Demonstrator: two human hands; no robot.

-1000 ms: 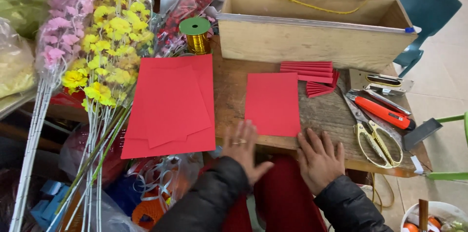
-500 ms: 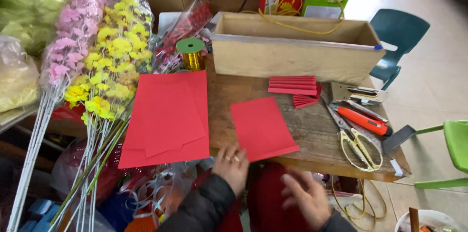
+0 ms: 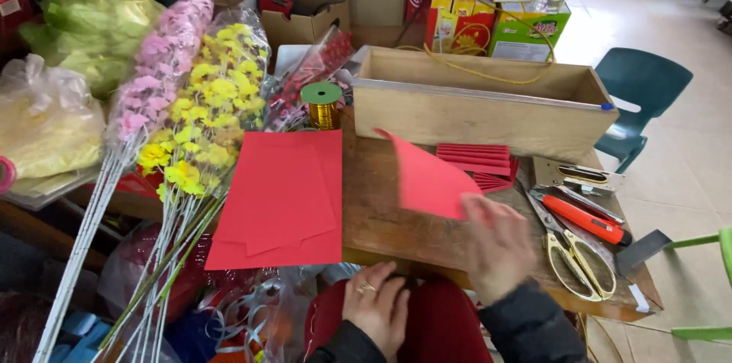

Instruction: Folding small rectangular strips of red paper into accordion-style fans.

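Red sheet (image 3: 425, 178) lifted off the table (image 3: 381, 218), tilted up, its lower edge pinched in my right hand (image 3: 497, 245); the hand is blurred, but the fingers close on the paper. My left hand (image 3: 376, 306) lies low at the table's near edge, fingers loosely curled and holding nothing, a ring on one. Just left sits a red stack (image 3: 286, 199). Folded red strips (image 3: 476, 163) lie behind the sheet, by the wooden box (image 3: 480, 115). Scissors (image 3: 572, 252) and a cutter (image 3: 587, 220) are to my right.
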